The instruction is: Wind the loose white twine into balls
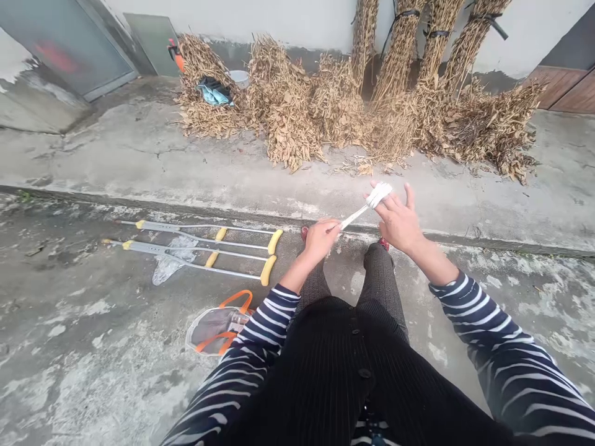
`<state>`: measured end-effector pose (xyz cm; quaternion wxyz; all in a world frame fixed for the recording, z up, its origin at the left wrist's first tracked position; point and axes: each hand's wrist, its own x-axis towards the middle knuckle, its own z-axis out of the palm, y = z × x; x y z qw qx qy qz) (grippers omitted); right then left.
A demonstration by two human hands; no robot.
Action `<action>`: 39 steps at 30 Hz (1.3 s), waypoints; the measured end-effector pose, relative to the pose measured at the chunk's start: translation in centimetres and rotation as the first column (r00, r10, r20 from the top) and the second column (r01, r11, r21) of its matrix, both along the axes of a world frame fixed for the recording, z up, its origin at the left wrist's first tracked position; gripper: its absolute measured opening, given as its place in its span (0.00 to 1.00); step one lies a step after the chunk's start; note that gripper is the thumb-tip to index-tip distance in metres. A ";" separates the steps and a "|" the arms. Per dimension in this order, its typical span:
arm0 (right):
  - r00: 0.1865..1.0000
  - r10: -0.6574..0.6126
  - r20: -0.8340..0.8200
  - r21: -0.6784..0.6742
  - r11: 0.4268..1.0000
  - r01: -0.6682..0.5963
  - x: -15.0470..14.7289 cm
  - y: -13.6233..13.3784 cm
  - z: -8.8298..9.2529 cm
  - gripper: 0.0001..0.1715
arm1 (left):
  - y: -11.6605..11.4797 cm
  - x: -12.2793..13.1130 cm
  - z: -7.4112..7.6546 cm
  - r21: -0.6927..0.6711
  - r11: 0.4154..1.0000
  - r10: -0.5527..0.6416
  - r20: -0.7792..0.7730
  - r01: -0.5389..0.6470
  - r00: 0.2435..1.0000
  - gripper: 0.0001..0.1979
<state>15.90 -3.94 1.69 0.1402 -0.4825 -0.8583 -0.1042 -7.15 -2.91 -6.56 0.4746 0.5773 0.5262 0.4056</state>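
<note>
Scene: A seated person holds a white strip (357,214) between two bare hands above the knees (379,263), on a concrete yard (116,167).

Left hand: The left hand (318,240) sits at the strip's lower end, its fingers (331,230) closed in a pinch on the strip.

Right hand: The right hand (398,226) is open, its fingers (389,201) spread and thumb standing apart; the strip appears looped over the fingers, not gripped.

Strip: Its long axis runs from 8 o'clock to 2 o'clock. The thin end lies in the left fingers, the bunched end at the right fingers' tips, so the right hand is nearer the bunch.

Crutches: A pair of crutches (198,249) with yellow grips lies flat at 9 o'clock from the hands.

Bag: A clear bag (216,331) with orange handles lies at 8 o'clock, touching the left sleeve (264,334).

Backdrop: Dried bean stalks (288,105) are heaped against a wall (302,18) at 12 o'clock, a dark cloth (214,91) on top.
</note>
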 end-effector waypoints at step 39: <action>0.618 -0.061 -0.783 -0.606 0.293 -0.739 -0.4 -1.4 -1.0 0.49 | 4.5 0.2 2.4 -0.112 0.912 -0.340 0.330 0.394 0.881 0.19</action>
